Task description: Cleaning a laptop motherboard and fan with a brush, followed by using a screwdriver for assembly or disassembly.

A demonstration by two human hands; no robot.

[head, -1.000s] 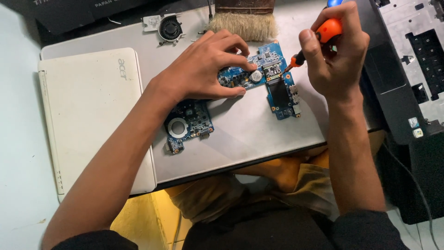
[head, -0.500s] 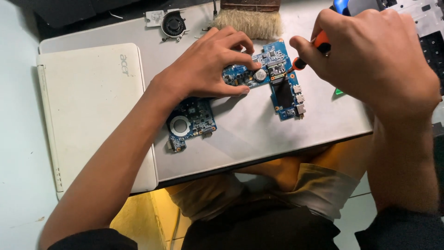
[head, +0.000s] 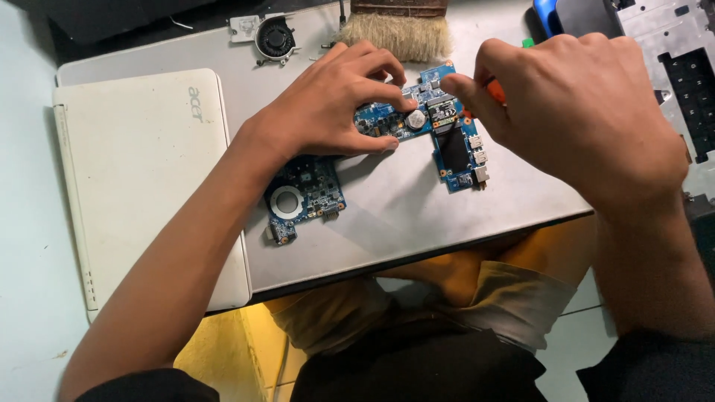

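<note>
**Two hands at a blue circuit board on a grey laptop lid**

Grey and flat, the closed laptop lid (head: 417,223) serves as the work surface and takes most of the view. On its left part lies a smaller white laptop (head: 141,186), also closed. At the far edge there is a wide brush (head: 398,33) with pale bristles, and just beside it a small black fan (head: 274,37).

A blue circuit board (head: 454,149) lies in the middle of the lid. The left hand (head: 335,112) rests on it with fingers spread and pressing down, not closed around anything. The right hand (head: 581,112) is closed around an orange-handled screwdriver (head: 494,91), mostly hidden, over the upper part of the board.
</note>
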